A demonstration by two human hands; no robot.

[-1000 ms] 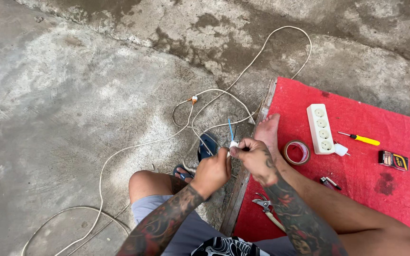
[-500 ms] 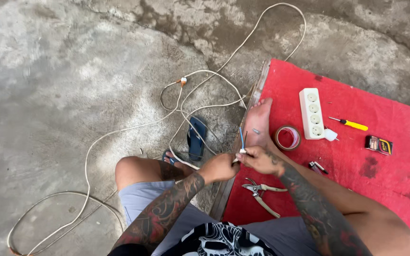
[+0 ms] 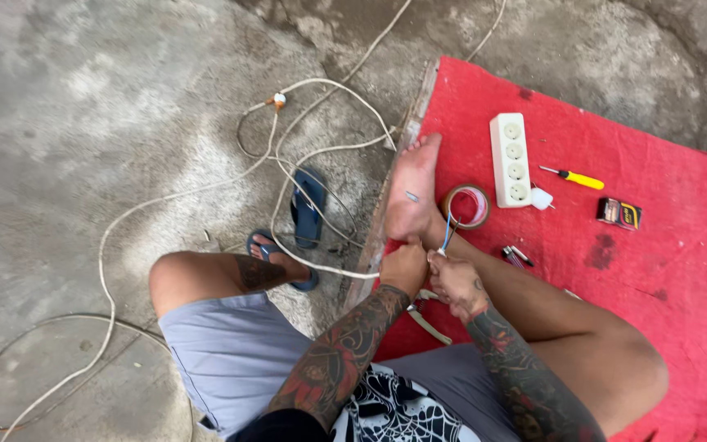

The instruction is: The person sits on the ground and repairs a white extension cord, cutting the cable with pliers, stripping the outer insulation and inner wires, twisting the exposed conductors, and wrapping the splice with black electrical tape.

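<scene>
Gripping the end of a long off-white electrical cable, the left hand has its fingers clamped around the sheath. Touching it on the inner side, the right hand is pinched shut on the thin blue and pale wire cores that rise just above its fingertips. Both hands sit directly in front of a bare foot resting on a red mat. Just beyond the right hand lies a roll of reddish tape, then a white four-socket power strip. A yellow-handled screwdriver lies further out on that side. Metal pliers lie under the hands. From the left hand the cable loops outward across the grey concrete floor, past a blue sandal.
</scene>
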